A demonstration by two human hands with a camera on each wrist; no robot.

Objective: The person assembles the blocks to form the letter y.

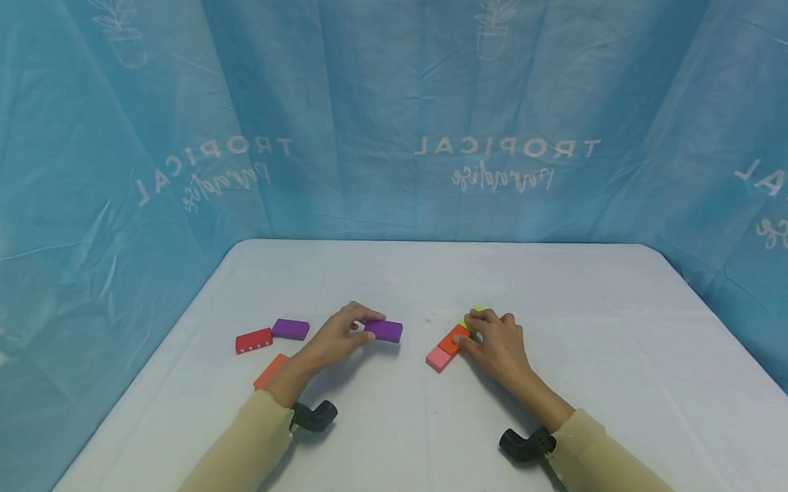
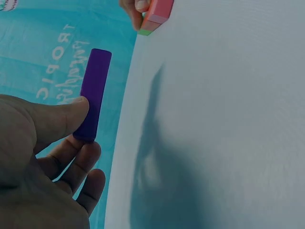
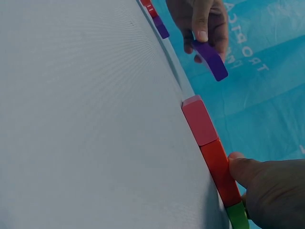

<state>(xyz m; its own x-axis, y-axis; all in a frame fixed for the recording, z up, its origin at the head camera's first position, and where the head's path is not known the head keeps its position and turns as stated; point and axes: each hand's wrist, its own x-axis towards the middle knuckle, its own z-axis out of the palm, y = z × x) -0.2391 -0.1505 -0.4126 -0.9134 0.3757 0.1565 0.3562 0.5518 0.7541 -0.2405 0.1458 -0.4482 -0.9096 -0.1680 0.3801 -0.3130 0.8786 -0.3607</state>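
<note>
My left hand (image 1: 335, 338) pinches a purple domino (image 1: 384, 331) between thumb and fingers, raised above the table with its shadow below. In the left wrist view the thumb presses the flat side of this domino. My right hand (image 1: 500, 345) grips a slanting row of dominoes on the table. Its thumb rests against the orange domino (image 3: 221, 172), and its curled fingers reach over the green domino (image 3: 237, 215) at the far end, partly covering it. At the near end of the row, a pink domino (image 1: 438, 358) butts against the orange one.
Left of my left hand lie a red domino with white dots (image 1: 254, 340), a second purple domino (image 1: 290, 329) and an orange-red domino (image 1: 270, 371) partly behind the wrist. A white cloth covers the table (image 1: 387, 434). Blue printed curtains (image 1: 370, 187) hang behind and at the sides.
</note>
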